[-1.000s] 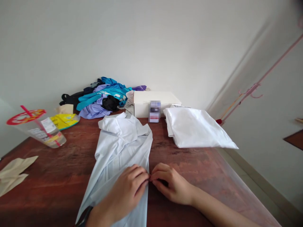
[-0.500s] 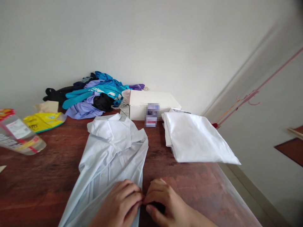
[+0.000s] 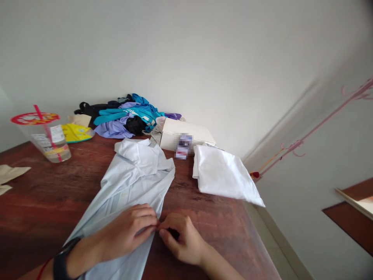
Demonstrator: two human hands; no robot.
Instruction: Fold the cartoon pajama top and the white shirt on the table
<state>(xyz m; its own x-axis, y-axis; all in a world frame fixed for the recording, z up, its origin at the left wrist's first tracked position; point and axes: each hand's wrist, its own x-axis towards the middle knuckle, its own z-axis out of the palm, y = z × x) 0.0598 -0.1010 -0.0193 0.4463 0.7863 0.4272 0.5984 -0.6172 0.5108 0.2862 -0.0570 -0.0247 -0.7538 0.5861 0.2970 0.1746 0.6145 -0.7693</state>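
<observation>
A pale blue-white collared shirt [image 3: 136, 163] lies lengthwise on the table, its collar end away from me and its sides folded inward. My left hand [image 3: 128, 225], with a dark band on the wrist, rests across the shirt, its fingers closed at the right edge. Just beside it, my right hand [image 3: 182, 237] pinches at that same edge, thumb and fingers curled together. The fingertips of both hands meet there, and the cloth between them is mostly hidden.
Right of the shirt lies folded white cloth [image 3: 224, 171]. Behind stand a white box [image 3: 189, 130] and a heap of clothes [image 3: 128, 114]. A plastic cup with a straw [image 3: 48, 140] and a yellow packet [image 3: 76, 133] are on the left. A pink rack [image 3: 320, 120] leans by the wall.
The view has shifted, bringing the whole cup and my left wrist into sight. Both hands stay at the shirt's right edge, fingertips together; the shirt's shape looks much the same.
</observation>
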